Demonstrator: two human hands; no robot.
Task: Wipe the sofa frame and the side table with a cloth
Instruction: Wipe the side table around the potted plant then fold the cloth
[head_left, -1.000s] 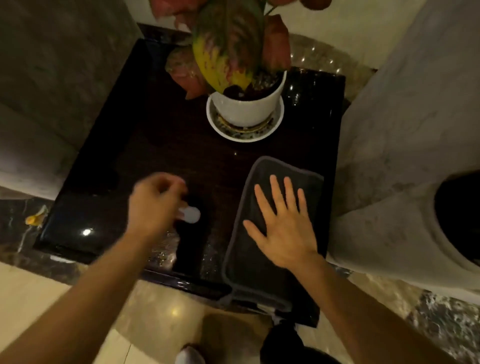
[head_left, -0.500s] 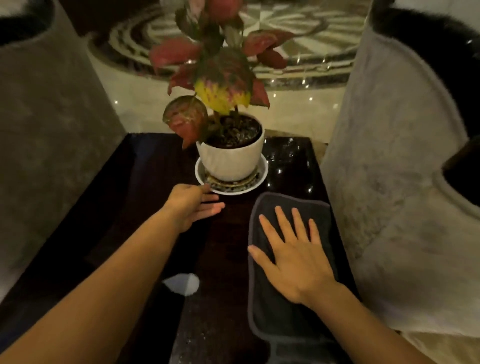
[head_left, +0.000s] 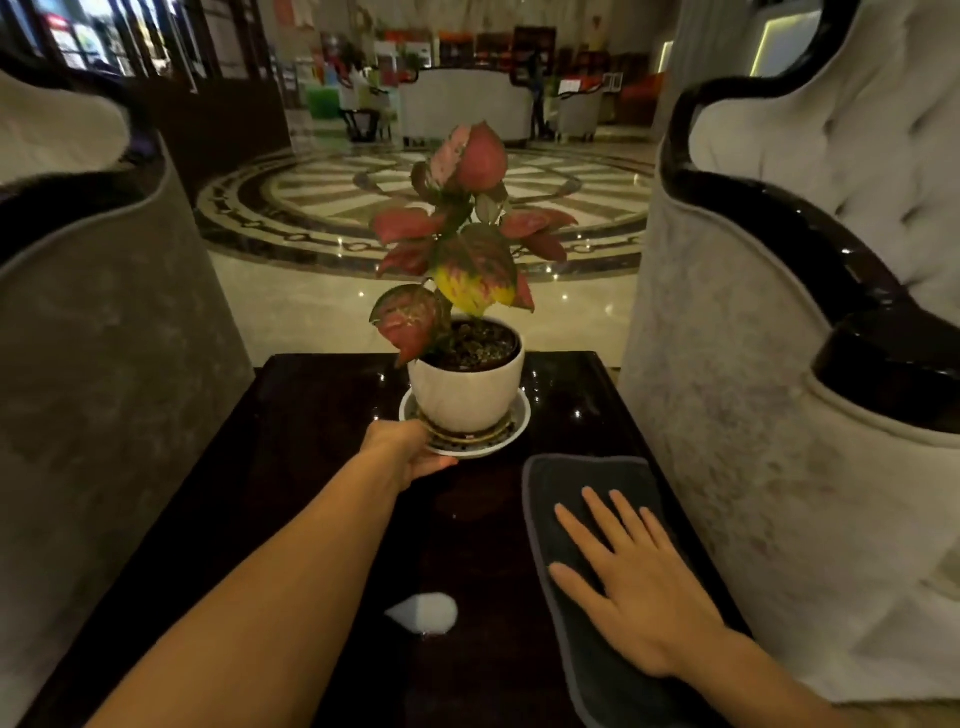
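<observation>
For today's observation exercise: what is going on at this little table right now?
A person is cleaning a dark side table set between two sofas. The right hand lies flat on a grey cloth spread on the tabletop. The left hand grips the saucer under a white potted plant, perhaps to shift it.

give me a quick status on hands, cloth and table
Left hand gripping saucer under potted plant. Right hand flat on cloth, side table. Small white object near table middle.
</observation>
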